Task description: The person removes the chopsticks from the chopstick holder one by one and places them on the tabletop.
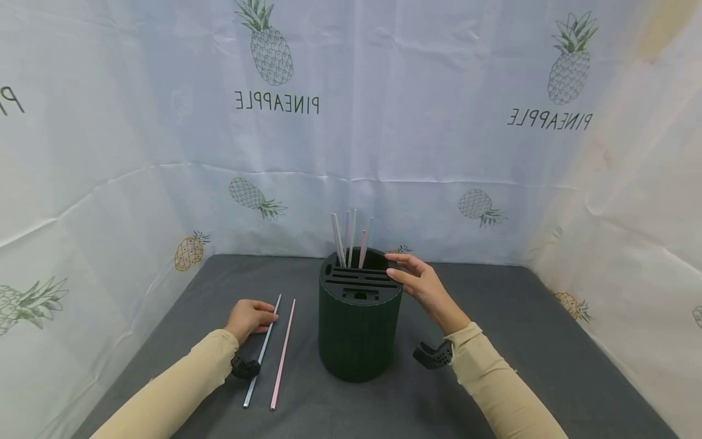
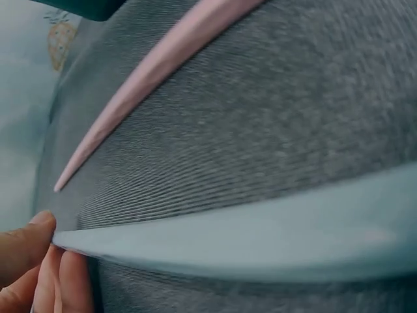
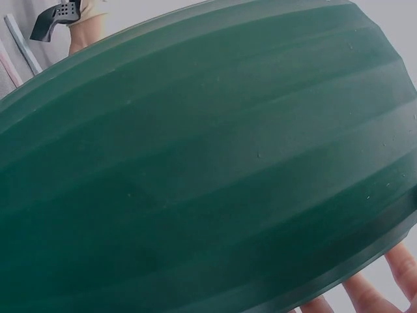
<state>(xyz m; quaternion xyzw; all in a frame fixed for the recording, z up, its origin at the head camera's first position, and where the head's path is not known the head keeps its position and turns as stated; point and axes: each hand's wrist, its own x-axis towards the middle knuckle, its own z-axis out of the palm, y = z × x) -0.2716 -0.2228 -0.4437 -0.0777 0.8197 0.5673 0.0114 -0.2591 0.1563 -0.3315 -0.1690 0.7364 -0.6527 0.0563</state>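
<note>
My left hand [image 1: 253,318] pinches a pale blue chopstick [image 1: 265,352] near its thin far end, thumb on one side and fingers on the other. The left wrist view shows the blue chopstick [image 2: 247,238] running from the fingertips across the foreground. Beside it on the cloth lies a pink chopstick [image 1: 283,356]. A dark green round utensil holder [image 1: 358,335] with slots in its top stands upright to the right. My right hand [image 1: 422,283] grips the holder's right rim; fingers [image 3: 365,297] show along the green wall in the right wrist view.
Several chopsticks [image 1: 352,238] stand in the holder's back opening. Dark grey cloth [image 1: 482,341] covers the table. A white curtain [image 1: 384,140] printed with pineapples hangs at the back and both sides. A dark wrist camera [image 1: 433,355] sits on each wrist.
</note>
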